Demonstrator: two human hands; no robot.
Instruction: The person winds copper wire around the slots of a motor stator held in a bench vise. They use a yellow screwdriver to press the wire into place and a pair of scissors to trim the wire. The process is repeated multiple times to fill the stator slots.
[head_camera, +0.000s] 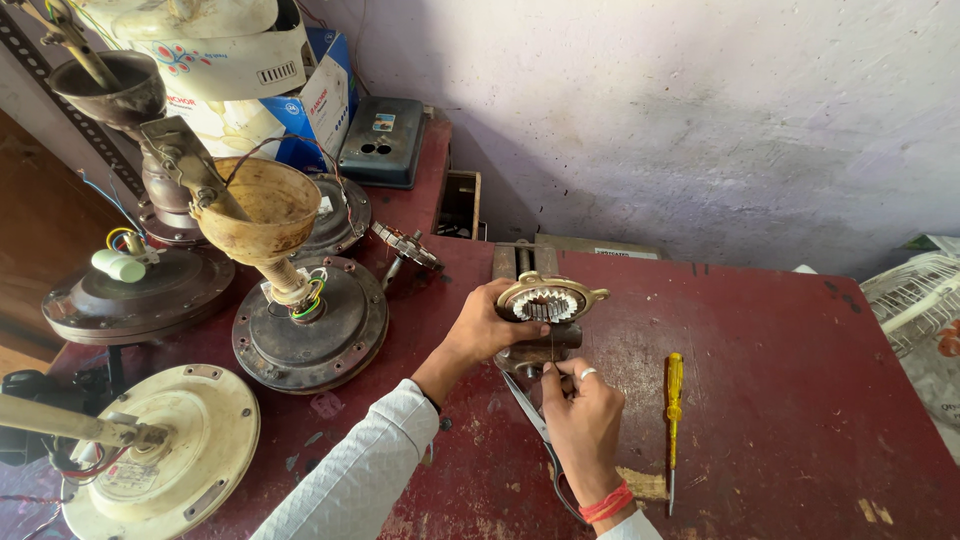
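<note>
My left hand (487, 325) steadies the toothed stator ring (548, 301) clamped in the vise (528, 352) on the bench (780, 380) while my right hand (583, 418) pinches a thin wire (551, 345) below it, scissors (535, 425) underneath

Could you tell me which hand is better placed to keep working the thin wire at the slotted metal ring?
The right hand: its fingertips pinch the thin wire just below the slotted ring. The left hand is occupied, gripping the ring's side to steady it on the red table.
</note>
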